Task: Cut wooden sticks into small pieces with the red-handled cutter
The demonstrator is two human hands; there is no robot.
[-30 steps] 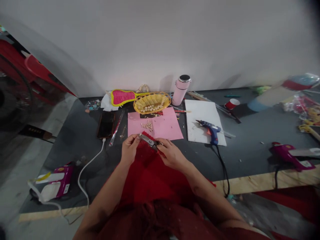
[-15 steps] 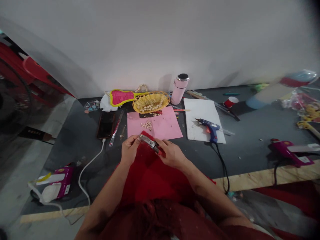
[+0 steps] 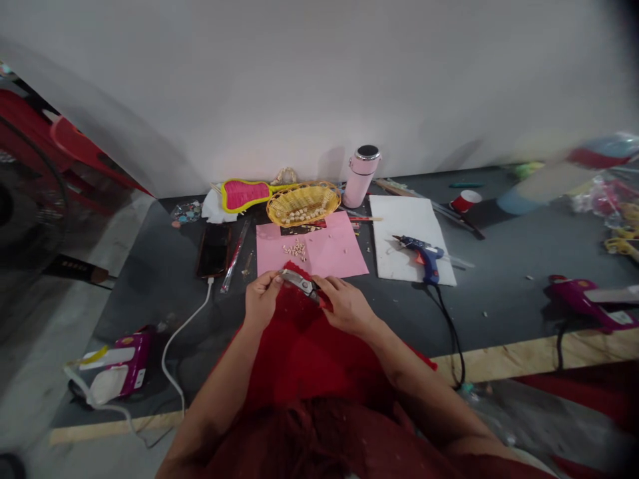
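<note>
Above the worktop (image 3: 160, 266), near its front edge, the right hand's (image 3: 349, 306) fingers hold a plier-like tool (image 3: 298, 281) while the left hand's (image 3: 261, 301) pinch narrowly, contents unclear, at its tip, so best squeeze gently.

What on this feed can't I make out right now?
In the head view:
- Metal tool, handles: mostly hidden by the right hand.
- What the left hand pinches, if anything: too small.
- Pale bits on pink paper: too small to identify.
- Rightmost purple device: cut off by right edge.
</note>
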